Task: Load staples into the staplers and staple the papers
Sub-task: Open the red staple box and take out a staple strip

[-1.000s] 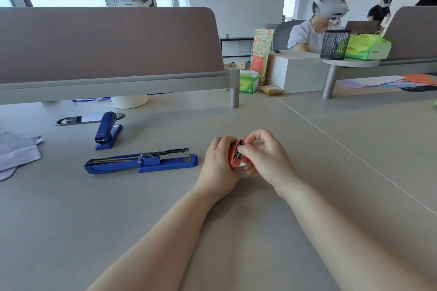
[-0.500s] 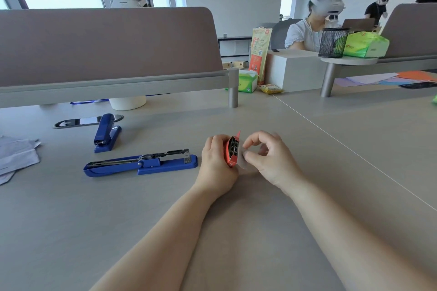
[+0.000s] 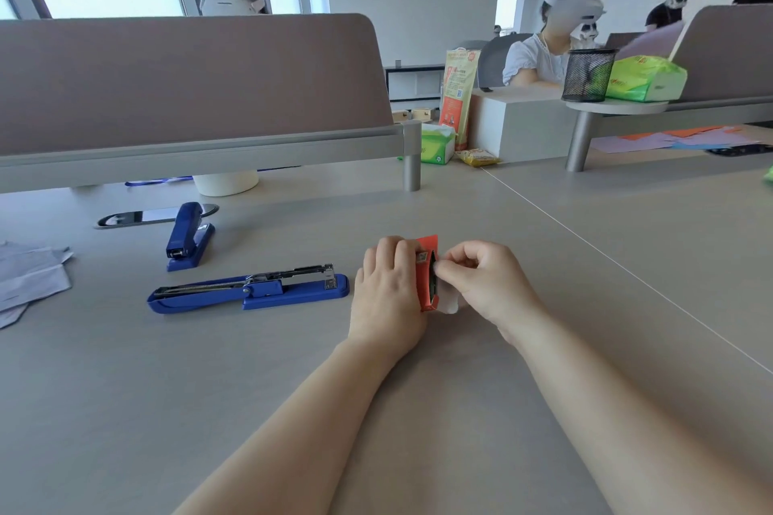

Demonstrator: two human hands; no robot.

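My left hand [image 3: 387, 284] grips a small red staple box [image 3: 426, 276] upright on the desk, its open end turned to the right. My right hand [image 3: 481, 284] has its thumb and forefinger pinched at the box's opening; what they pinch is too small to tell. A long blue stapler [image 3: 249, 289] lies just left of my left hand, swung open flat with its metal staple channel showing. A second, closed blue stapler [image 3: 189, 235] sits farther back on the left. Grey papers [image 3: 29, 278] lie at the desk's left edge.
A phone [image 3: 142, 217] lies behind the closed stapler, under the brown desk divider [image 3: 188, 84]. A white cup [image 3: 226, 182] stands below the divider. Tissue packs, a mesh pen cup [image 3: 587, 75] and coloured sheets sit at the back right. Other people sit beyond.
The box's flap was opened by my right hand, and its fingers now pinch at the opening. Both hands stayed in place; the staplers did not move.
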